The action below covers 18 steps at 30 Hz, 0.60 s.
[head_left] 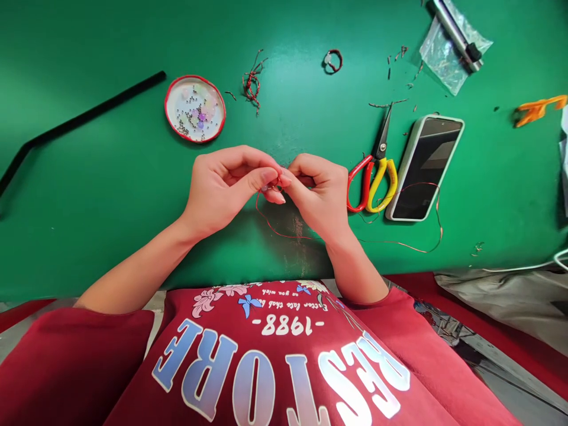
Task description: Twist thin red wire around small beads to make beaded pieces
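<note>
Red cord [284, 232] is pinched between the left hand [226, 186] and right hand [317, 192], both closed on it just left of the scissors [375, 174]; likely a knotting or bead-threading step, which calls for a fine, steady pull

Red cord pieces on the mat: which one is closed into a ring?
The small bracelet at top centre, beyond the hands: its cord forms a closed loop. The knotted bundle beside the bead lid has loose ends, and the thin red cord trails open.
</note>
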### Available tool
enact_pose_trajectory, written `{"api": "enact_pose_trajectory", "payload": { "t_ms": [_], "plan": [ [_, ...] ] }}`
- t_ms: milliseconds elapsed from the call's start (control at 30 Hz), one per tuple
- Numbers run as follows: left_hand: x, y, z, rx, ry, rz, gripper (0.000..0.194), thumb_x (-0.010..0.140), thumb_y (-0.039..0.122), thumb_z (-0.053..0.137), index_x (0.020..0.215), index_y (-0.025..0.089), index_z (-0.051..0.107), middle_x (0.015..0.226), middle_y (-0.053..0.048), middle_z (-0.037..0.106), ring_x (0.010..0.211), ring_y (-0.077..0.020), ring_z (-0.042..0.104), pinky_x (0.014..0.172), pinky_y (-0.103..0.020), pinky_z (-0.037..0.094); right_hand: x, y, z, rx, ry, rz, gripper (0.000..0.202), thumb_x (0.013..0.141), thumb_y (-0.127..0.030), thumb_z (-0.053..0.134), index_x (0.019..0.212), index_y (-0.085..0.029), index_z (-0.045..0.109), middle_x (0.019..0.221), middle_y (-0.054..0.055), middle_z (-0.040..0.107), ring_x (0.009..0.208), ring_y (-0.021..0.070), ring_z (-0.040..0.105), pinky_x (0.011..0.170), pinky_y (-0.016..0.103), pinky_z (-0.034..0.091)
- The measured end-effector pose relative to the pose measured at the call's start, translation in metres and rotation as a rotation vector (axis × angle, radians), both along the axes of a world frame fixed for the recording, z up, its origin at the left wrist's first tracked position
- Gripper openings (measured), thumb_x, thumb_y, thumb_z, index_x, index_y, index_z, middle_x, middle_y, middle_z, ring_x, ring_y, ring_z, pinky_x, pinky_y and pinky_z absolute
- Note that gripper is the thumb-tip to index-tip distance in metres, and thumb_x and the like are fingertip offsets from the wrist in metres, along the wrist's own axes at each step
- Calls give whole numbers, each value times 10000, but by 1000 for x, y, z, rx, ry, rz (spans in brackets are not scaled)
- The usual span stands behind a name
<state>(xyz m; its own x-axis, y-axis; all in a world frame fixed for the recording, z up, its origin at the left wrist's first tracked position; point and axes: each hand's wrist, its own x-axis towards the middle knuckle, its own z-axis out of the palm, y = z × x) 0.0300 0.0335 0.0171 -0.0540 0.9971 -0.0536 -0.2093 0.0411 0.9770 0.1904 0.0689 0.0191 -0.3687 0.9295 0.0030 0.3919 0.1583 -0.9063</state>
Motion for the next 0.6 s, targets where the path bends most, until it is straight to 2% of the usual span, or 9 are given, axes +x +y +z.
{"api": "enact_pose_trajectory", "payload": {
  "t_ms": [100,200,300,333,367,467,533,600],
  "plan": [
    [0,0,0,-4,-11,6,234,810,442,775,804,213,726,748,36,762,557,-99,721,571,-242,645,0,0,-1,71,-61,-18,486,953,-419,634,587,-174,426,560,-63,339,572,57,280,575,261,252],
    [1,0,0,-16,6,9,247,808,455,769,811,212,723,736,35,753,567,-109,726,569,-249,643,3,1,-2,141,-84,33,440,962,-352,608,591,-177,450,536,-67,320,547,57,293,558,259,267],
    [1,0,1,-14,14,15,242,812,448,768,812,211,720,734,34,749,578,-110,728,583,-255,646,4,-1,-4,259,-67,116,212,963,-272,563,770,-192,597,612,-43,519,584,74,464,581,247,395],
    [1,0,1,-14,15,18,238,816,444,767,813,211,720,738,33,751,583,-110,729,589,-256,647,4,-3,-5,288,-51,133,111,960,-251,555,891,-203,628,705,-24,608,637,86,539,613,249,456],
    [1,0,1,-15,17,24,237,820,443,765,814,211,721,740,32,752,588,-110,730,593,-257,648,3,-4,-7,309,-27,144,102,958,-238,550,1021,-217,627,821,-3,673,704,100,604,653,258,513],
    [1,1,-2,-14,24,52,236,831,447,756,818,214,720,725,36,742,581,-108,726,581,-251,641,4,-6,-12,374,40,156,301,968,-207,541,1265,-259,532,1050,27,717,843,119,693,728,268,607],
    [1,2,-4,-13,20,71,231,837,446,754,827,217,720,725,40,736,567,-104,719,571,-249,636,5,-4,-16,480,47,170,358,969,-167,550,1307,-274,505,1074,21,723,841,112,708,715,250,620],
    [2,2,-6,-16,14,74,237,839,451,753,827,217,718,732,41,736,560,-101,714,564,-252,635,8,0,-19,653,44,192,355,963,-146,580,1294,-261,530,1041,16,733,839,111,714,698,237,612]
  ]
}}
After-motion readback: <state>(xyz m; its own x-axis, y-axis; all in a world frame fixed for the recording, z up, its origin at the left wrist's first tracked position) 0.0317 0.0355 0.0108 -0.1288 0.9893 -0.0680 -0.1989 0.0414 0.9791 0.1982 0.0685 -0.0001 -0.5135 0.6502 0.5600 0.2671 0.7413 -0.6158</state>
